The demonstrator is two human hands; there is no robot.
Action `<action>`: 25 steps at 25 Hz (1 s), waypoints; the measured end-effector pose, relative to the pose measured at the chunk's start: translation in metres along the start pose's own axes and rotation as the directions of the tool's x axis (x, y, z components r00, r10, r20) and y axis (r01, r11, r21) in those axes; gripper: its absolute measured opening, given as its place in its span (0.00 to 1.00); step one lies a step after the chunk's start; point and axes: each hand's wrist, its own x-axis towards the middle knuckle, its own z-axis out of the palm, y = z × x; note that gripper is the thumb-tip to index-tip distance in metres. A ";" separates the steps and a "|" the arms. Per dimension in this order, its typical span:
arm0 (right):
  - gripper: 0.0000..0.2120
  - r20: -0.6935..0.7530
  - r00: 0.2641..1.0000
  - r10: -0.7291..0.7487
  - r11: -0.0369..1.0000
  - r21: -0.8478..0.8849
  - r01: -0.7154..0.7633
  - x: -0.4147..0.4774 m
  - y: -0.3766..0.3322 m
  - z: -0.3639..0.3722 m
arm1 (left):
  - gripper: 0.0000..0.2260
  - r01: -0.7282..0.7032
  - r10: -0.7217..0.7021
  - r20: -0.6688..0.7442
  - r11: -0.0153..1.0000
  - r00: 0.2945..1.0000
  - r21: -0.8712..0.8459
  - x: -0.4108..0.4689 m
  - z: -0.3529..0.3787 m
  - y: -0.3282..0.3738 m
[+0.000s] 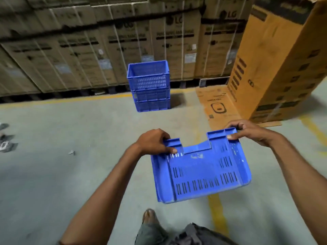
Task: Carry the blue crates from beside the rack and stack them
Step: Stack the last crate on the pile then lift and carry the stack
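Observation:
I hold a blue slotted crate [201,172] in front of me, above the floor, tilted so one slotted wall faces me. My left hand [154,141] grips its rim at the left corner. My right hand [247,131] grips the rim at the right corner. Farther ahead, a stack of three blue crates [149,87] stands on the floor before the wall of cartons, its top crate open and showing nothing inside.
Tall brown cartons [88,50] line the far side on pallets. A large orange-brown carton [276,68] leans at the right, with flat cardboard [217,105] on the floor beside it. Yellow floor lines [217,213] cross the grey concrete. Small debris [5,142] lies at the left.

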 end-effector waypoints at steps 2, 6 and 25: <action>0.22 0.072 0.996 0.061 0.997 -0.061 -0.057 0.053 -0.011 -0.002 | 0.22 -0.001 0.009 -0.098 0.996 0.995 0.085 0.036 -0.004 0.001; 0.20 -0.058 0.990 0.129 0.986 -0.099 -0.135 0.157 -0.013 0.023 | 0.16 -0.144 0.209 -0.231 0.952 0.950 0.270 0.112 -0.030 0.000; 0.20 -0.193 0.949 -0.250 0.962 0.061 0.266 0.539 -0.285 0.022 | 0.11 -0.124 0.038 -0.604 0.987 0.796 -0.101 0.437 -0.353 -0.395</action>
